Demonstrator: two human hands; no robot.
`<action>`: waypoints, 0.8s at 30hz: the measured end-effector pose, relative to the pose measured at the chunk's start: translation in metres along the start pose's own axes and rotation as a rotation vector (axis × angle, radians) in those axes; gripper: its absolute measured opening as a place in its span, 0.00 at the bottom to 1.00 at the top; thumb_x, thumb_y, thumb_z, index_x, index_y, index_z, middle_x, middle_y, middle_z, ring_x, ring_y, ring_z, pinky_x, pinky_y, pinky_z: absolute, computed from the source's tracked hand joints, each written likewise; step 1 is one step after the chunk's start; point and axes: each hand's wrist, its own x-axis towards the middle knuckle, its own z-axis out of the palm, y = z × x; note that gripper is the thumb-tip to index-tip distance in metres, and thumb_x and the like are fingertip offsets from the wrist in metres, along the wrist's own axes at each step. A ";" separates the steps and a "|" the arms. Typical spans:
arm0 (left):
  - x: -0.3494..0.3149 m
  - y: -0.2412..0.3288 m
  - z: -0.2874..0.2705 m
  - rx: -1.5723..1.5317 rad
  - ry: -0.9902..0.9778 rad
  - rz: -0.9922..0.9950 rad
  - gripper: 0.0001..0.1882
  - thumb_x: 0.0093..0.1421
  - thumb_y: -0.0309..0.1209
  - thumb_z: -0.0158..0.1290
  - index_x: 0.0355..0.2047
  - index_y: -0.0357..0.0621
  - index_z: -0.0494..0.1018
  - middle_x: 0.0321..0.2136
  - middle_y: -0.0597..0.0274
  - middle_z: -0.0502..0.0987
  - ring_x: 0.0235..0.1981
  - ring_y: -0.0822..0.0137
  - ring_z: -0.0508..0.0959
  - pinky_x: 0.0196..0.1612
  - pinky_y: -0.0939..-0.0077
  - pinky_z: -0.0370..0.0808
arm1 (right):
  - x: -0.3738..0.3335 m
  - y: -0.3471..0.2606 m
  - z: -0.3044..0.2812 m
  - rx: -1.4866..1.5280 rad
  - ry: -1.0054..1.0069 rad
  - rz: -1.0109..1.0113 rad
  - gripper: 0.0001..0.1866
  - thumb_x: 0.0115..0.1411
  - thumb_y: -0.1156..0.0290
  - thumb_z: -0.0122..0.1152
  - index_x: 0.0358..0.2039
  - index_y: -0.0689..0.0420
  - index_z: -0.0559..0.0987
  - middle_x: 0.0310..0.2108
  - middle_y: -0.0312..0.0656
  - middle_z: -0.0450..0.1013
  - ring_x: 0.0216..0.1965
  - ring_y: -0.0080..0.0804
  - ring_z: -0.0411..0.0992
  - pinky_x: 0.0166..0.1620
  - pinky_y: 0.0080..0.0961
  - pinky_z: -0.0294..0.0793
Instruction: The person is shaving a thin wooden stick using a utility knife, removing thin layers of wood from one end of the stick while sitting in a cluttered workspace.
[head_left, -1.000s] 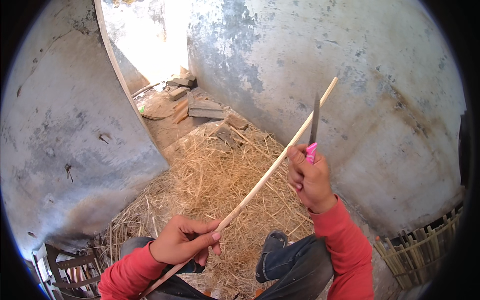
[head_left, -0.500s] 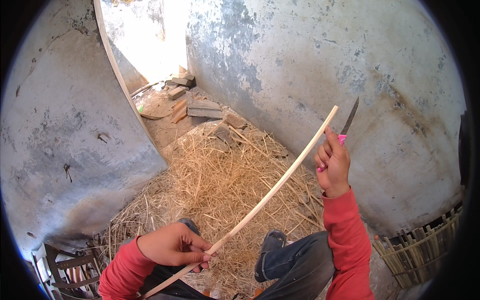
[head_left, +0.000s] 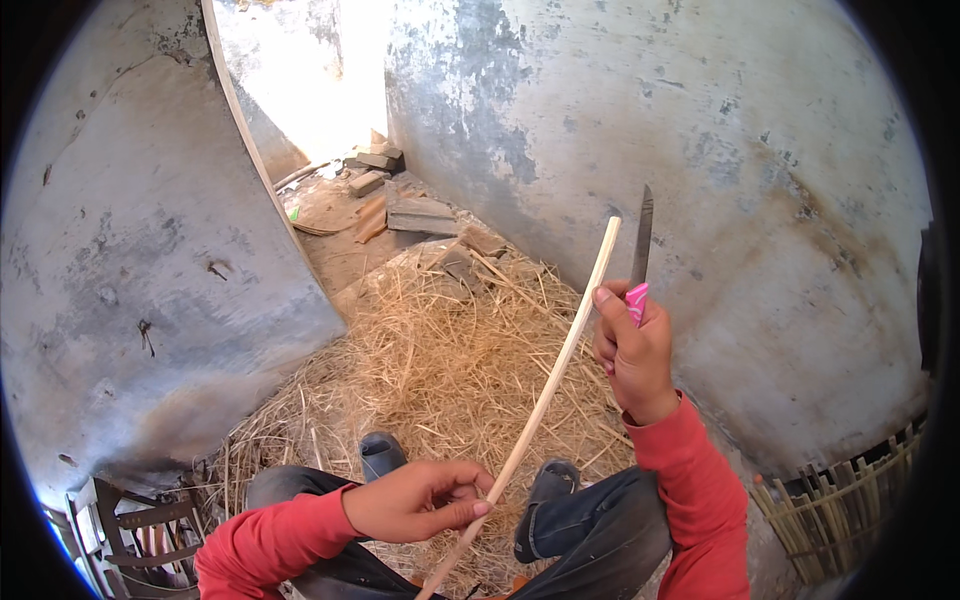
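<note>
Over a floor strewn with dry, straw-like strips (head_left: 440,340), a pale, slender stick (head_left: 548,395) slants up to the right between the person's two hands, its lower end running out past the bottom edge of the view. The left hand (head_left: 420,505) holds it low down, its fingers pinching the wood with the thumb on the near face. The right hand (head_left: 640,360) is raised by the upper part, its fingers curled around the pink-patterned handle (head_left: 637,302) of a knife (head_left: 644,235); the thumb tip meets or nearly meets the stick, and I cannot tell which. The blade points upward just to the right of the wood, with a gap between, so nothing is being cut at this instant. The step in hand looks like shaping the stick with the knife, perhaps at a pause between strokes to look it over or reposition it. Another pass would call for a firm left pinch, the edge laid at a shallow angle against the wood, and a stroke kept clear of the left thumb. Bricks (head_left: 420,215) lie beyond the strips; a slatted basket (head_left: 840,510) stands at the lower right.
</note>
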 end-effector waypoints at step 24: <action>0.002 0.014 0.013 -0.225 0.515 0.229 0.22 0.68 0.23 0.49 0.63 0.39 0.66 0.21 0.76 0.68 0.20 0.85 0.63 0.22 0.85 0.59 | -0.056 0.004 0.031 -0.914 -0.680 -0.199 0.23 0.66 0.51 0.55 0.24 0.58 0.75 0.13 0.49 0.69 0.15 0.52 0.71 0.20 0.43 0.69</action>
